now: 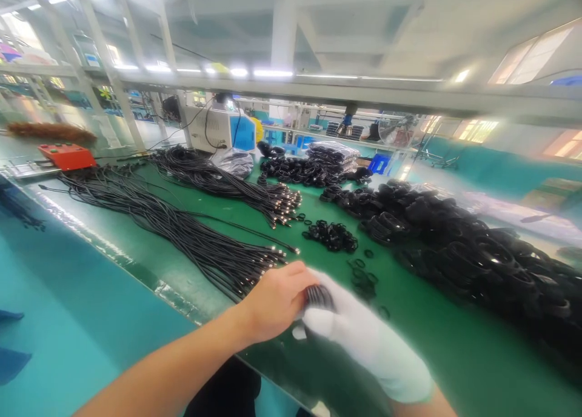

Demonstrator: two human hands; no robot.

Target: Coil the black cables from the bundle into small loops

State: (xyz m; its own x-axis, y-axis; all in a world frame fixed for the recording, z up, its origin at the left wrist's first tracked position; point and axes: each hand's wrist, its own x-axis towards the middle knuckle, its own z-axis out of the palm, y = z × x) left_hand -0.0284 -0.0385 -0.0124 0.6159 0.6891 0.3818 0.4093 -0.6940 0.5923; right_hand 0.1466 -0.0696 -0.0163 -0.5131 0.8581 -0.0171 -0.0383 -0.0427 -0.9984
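Just both hands [313, 308] round coiled cable [319, 295]

Green table mat [436, 344], plain, no pattern. Floor [68, 320] at near left: teal. Left hand [277, 299] bare; right hand [364, 338] in a white glove, black coiled cable [318, 296] between them. Straight cables [182, 232] at left: black with silver-coloured tips. Coiled cable heap [477, 247] at right: black. Small rings [331, 235] at centre: black. Far left: red-orange box [67, 156]. Far centre: white machine [211, 128] with a blue panel. Blue crate [379, 162] far right of centre.
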